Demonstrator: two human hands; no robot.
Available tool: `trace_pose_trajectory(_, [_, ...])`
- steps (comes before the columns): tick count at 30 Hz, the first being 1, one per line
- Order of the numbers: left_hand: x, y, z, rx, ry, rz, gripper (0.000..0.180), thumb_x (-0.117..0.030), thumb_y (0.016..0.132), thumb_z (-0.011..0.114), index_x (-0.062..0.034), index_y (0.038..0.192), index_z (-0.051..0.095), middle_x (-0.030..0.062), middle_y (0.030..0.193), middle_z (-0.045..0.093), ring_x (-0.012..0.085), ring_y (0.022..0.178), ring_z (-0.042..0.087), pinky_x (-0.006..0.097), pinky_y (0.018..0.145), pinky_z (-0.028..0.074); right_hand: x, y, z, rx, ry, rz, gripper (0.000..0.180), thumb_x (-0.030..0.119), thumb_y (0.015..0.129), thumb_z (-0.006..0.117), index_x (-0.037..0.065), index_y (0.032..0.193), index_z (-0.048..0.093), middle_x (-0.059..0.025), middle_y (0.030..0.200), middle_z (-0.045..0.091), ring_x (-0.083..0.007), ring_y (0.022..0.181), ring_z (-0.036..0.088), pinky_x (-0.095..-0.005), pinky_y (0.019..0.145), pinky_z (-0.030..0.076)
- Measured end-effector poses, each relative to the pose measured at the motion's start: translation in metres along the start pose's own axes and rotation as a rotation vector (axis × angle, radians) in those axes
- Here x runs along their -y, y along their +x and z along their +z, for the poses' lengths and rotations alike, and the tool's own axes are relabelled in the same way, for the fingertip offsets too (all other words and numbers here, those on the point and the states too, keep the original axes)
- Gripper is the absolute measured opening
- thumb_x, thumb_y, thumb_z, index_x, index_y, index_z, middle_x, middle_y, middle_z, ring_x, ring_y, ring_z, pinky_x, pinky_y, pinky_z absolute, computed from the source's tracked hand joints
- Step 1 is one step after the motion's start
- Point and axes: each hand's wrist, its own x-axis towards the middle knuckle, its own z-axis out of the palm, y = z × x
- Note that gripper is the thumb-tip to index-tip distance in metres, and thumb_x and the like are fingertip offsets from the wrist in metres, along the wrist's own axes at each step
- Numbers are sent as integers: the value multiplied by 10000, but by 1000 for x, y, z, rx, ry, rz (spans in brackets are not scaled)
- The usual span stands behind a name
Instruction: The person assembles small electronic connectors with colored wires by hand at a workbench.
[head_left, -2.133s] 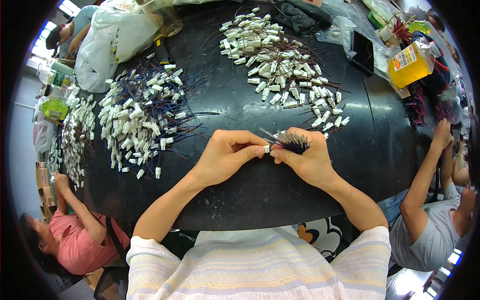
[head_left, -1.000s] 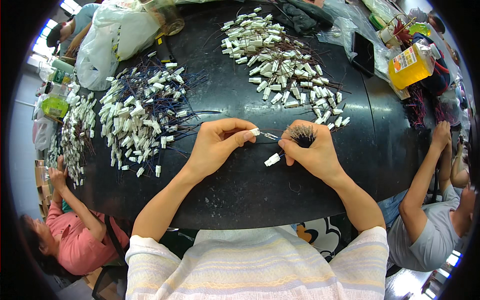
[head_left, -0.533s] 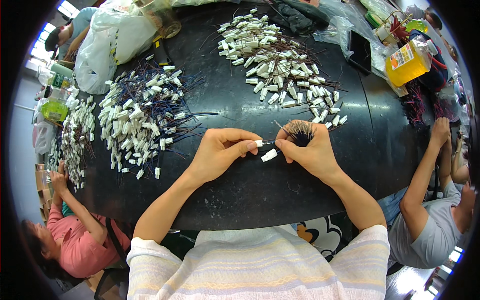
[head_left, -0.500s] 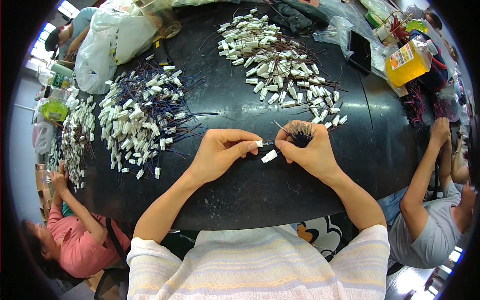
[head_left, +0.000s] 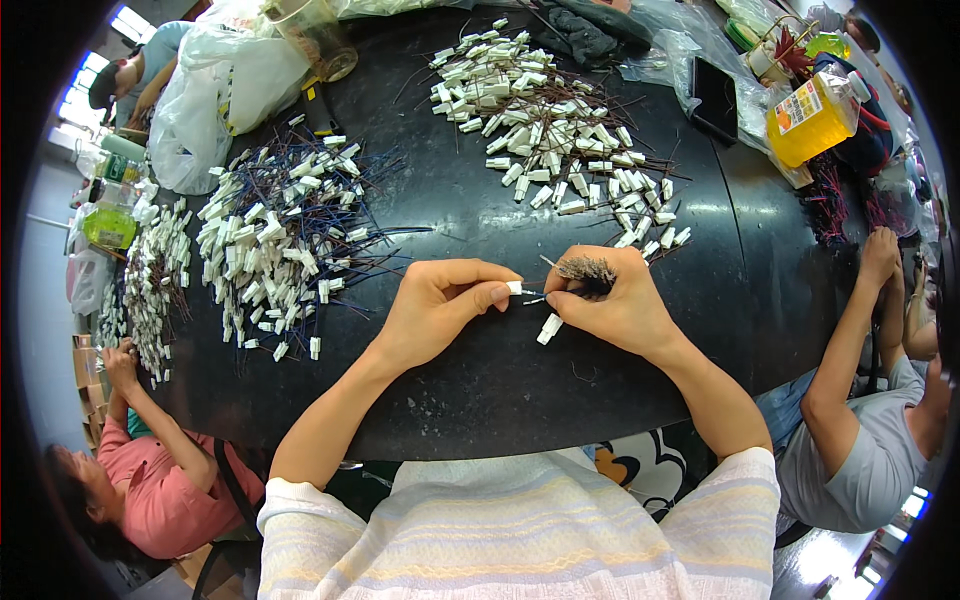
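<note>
A small white connector [head_left: 513, 288] sits pinched between thumb and forefinger of the left hand [head_left: 440, 305], just beside the right hand [head_left: 615, 305], which grips a bundle of wires [head_left: 586, 270]. Another white connector [head_left: 549, 328] lies on the black table [head_left: 480, 390] under the right hand. Piles of wired connectors lie to the left [head_left: 280, 240] and beyond [head_left: 545, 130]. A yellow bottle [head_left: 812, 118] stands at far right.

Round black table [head_left: 480, 400], glossy. On it: two heaps of white connectors, one with dark wires [head_left: 285, 240], one far side [head_left: 550, 120]; a lone connector [head_left: 549, 329]; plastic bags [head_left: 215, 85]; yellow bottle [head_left: 810, 120]; black phone [head_left: 714, 97].
</note>
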Motion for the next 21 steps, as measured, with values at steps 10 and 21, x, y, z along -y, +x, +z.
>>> trace_pose_trajectory(10, [0,1,6,58,222,205,113,-46,802,611,15,888,652,65,704,602,104,618,553,234,558,431,-7,-2,9,37,8,-20,95,55,713,656,-22,752,616,-72,588,581,-74,545,510,-236,519,415])
trace_pose_trajectory(21, [-32,1,-37,-319,749,467,77,1,757,615,15,823,653,52,664,559,109,619,511,214,549,377,9,4,-24,-233,342,68,87,68,768,654,-9,772,614,-18,585,555,-48,479,491,-179,430,371])
